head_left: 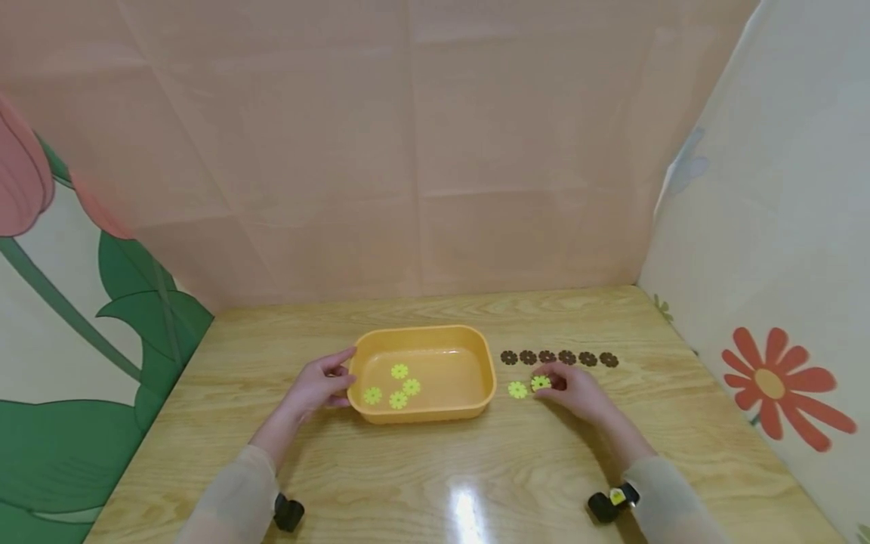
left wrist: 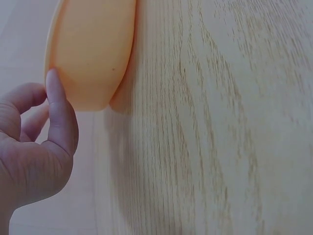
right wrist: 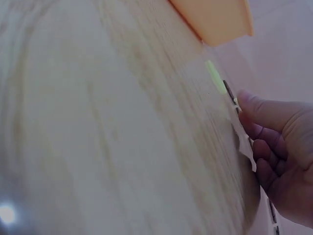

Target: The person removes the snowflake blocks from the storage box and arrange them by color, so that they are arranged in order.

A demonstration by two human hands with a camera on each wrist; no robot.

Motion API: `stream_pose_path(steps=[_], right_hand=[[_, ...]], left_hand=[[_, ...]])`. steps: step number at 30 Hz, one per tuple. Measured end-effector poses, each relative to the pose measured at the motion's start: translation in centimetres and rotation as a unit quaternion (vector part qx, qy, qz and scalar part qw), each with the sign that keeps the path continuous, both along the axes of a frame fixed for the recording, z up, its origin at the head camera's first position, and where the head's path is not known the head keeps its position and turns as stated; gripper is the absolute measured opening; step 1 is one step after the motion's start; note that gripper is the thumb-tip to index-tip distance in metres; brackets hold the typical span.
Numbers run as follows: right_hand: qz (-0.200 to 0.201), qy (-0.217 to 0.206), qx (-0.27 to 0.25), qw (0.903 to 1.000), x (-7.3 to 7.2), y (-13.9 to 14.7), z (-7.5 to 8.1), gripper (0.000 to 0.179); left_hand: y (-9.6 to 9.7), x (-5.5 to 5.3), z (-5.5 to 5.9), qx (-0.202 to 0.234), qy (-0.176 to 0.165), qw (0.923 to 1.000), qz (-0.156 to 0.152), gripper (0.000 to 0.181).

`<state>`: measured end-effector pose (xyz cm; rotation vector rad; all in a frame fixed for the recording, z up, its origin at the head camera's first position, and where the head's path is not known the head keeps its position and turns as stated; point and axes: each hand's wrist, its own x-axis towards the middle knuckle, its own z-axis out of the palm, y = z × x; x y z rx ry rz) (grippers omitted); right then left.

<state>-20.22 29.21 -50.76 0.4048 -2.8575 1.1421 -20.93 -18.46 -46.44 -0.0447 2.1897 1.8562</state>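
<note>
At the left end of a shallow orange-yellow basin [head_left: 462, 408], my left hand [head_left: 319, 385] holds the rim, with the thumb [left wrist: 57, 93] against its outer wall in the left wrist view. Several yellow-green flower-shaped pieces [head_left: 398, 400] lie inside, toward the basin's left half. My right hand [head_left: 578, 389] pinches another yellow-green flower piece [head_left: 540, 383] between thumb and fingers, low over the table. Just left of it a matching flower piece [head_left: 517, 390] lies flat. In the right wrist view, the palm and curled fingers partly hide the held piece.
Behind the right hand, several dark brown flower pieces [head_left: 528, 357] form a row on the wood-grain table [head_left: 408, 468]. A pinkish sheet [head_left: 408, 189] hangs along the back. Printed flower panels stand at both sides. Each wrist wears a small black device [head_left: 288, 514].
</note>
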Motion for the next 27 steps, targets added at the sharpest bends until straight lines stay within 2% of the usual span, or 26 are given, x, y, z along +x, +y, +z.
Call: stream_pose_path(steps=[3,9,12,21,27], right_hand=[[0.007,0.014,0.004,0.9999,-0.1,0.1,-0.4,0.032],[0.043,0.081,0.011,0.9957,-0.2,0.4,-1.3,0.030],[0.049,0.101,0.016,0.9935,-0.2,0.5,-1.5,0.031],[0.049,0.088,0.030,0.9945,0.0,0.5,-1.3,0.034],[0.061,0.101,0.027,0.9926,0.1,0.6,-1.2,0.035]], left_hand=[[0.0,-0.1,0.0,-0.002,-0.004,1.0000,0.004,0.059],[0.0,0.0,-0.1,-0.003,-0.003,1.0000,0.004,0.059],[0.0,-0.1,-0.1,-0.006,-0.005,1.0000,0.005,0.059],[0.1,-0.1,-0.1,-0.011,-0.008,0.9999,0.010,0.060],[0.0,0.0,-0.2,-0.002,-0.002,1.0000,0.004,0.059]])
